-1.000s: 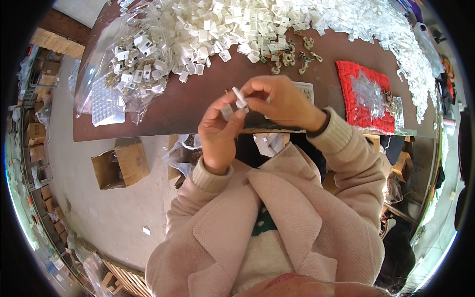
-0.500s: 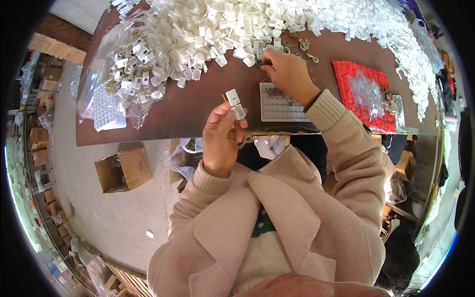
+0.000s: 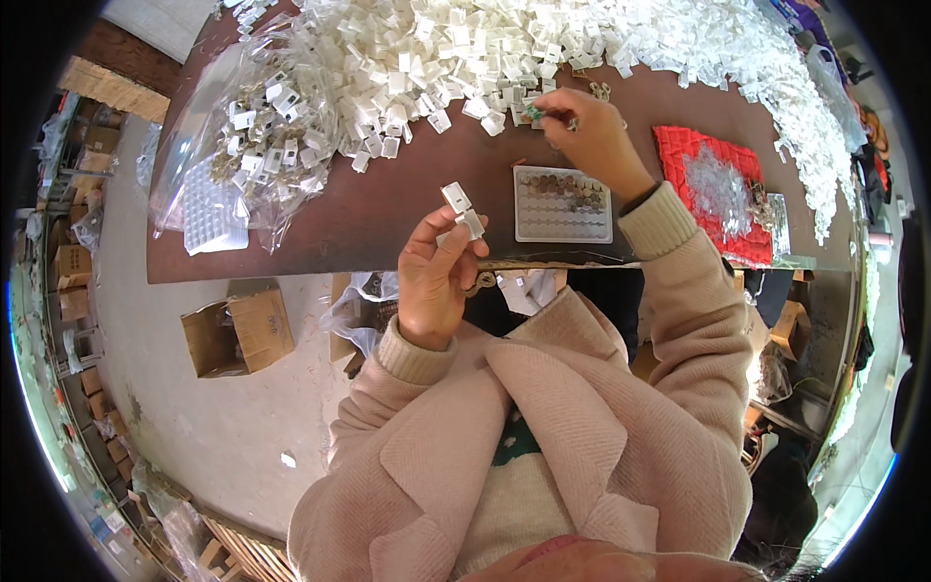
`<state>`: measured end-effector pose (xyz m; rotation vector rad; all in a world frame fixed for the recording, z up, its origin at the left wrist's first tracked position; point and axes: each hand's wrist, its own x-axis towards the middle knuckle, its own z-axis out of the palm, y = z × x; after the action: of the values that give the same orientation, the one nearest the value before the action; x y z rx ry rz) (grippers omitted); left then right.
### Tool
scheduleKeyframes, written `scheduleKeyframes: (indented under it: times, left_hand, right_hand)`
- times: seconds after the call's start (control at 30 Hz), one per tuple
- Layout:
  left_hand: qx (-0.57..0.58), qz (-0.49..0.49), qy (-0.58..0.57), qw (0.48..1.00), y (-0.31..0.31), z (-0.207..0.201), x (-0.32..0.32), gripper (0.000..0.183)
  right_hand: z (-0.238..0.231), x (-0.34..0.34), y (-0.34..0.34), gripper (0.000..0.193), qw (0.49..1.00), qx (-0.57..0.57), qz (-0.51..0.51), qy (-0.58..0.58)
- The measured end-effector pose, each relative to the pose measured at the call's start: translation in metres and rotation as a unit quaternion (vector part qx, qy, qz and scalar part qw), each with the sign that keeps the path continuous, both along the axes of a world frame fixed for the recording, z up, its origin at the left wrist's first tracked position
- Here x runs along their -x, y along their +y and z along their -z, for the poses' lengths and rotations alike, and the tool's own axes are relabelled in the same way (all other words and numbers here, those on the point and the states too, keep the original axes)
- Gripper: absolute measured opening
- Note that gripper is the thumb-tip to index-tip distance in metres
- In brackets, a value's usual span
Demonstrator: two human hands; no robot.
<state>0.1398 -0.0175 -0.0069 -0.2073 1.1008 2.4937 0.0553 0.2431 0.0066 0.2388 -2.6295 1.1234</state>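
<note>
My left hand (image 3: 434, 281) is raised just over the table's near edge. Its thumb and fingers pinch a small white plastic case (image 3: 456, 199), which stands opened into two halves. A thin coiled wire (image 3: 482, 280) hangs below those fingers. Farther off and to the right, my right hand (image 3: 593, 141) is closed at the fingertips on a small green piece (image 3: 532, 113), perhaps a circuit board. It is beside the front of a heap of white plastic cases (image 3: 427, 58). A shallow tray (image 3: 562, 238) with rows of round, coin-like pieces lies below my right wrist.
Clear plastic parts (image 3: 776, 82) spread along the right of the brown table (image 3: 349, 228). A red quilted pad (image 3: 742, 153) carries more clear pieces. At the left lies a clear bag (image 3: 194, 145) of wired cases. A cardboard box (image 3: 262, 330) stands on the floor.
My right hand has shifted a little to the right with the green piece, away from the heap, uncovering more of the tray. My left hand stays nearly still with the white case.
</note>
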Motion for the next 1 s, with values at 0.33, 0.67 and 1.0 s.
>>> scheduleKeyframes:
  times: [0.33, 0.67, 1.0]
  left_hand:
    - [-0.033, -0.005, 0.041, 0.999, 0.024, -0.018, 0.000, 0.020]
    - [-0.033, -0.017, 0.036, 0.999, 0.020, -0.013, -0.020, 0.022]
    - [0.022, -0.050, 0.184, 0.981, 0.019, -0.010, -0.025, 0.026]
  right_hand:
    - [-0.049, -0.080, -0.049, 0.022, 0.993, 0.101, -0.057, 0.027]
    - [-0.042, -0.125, -0.078, 0.020, 0.986, 0.141, 0.002, 0.091]
    - [-0.050, -0.137, -0.083, 0.021, 0.977, 0.202, 0.002, 0.072]
